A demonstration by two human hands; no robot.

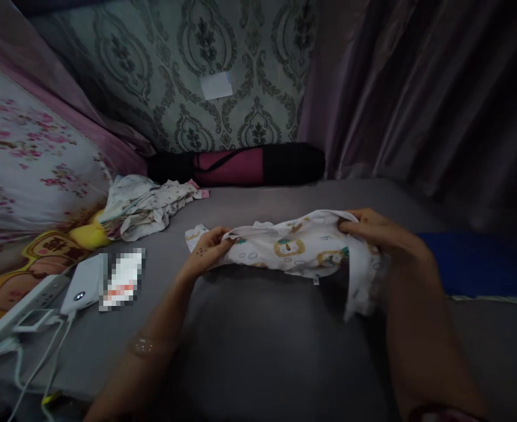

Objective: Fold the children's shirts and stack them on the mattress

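Note:
A small white garment (293,246) printed with yellow lion-like figures is stretched between my two hands just above the grey bed surface (258,346). My left hand (206,249) pinches its left edge, fingers closed on the cloth. My right hand (375,231) grips the right end, where the fabric folds and hangs down past my wrist. A strip of the same cloth pokes out to the left of my left hand.
A crumpled pile of pale clothes (146,205) lies at the back left. A black and pink rolled mat (245,165) rests against the patterned wall. A white power bank (82,288), power strip (16,310) and cables sit at the left. Blue cloth (482,264) lies right.

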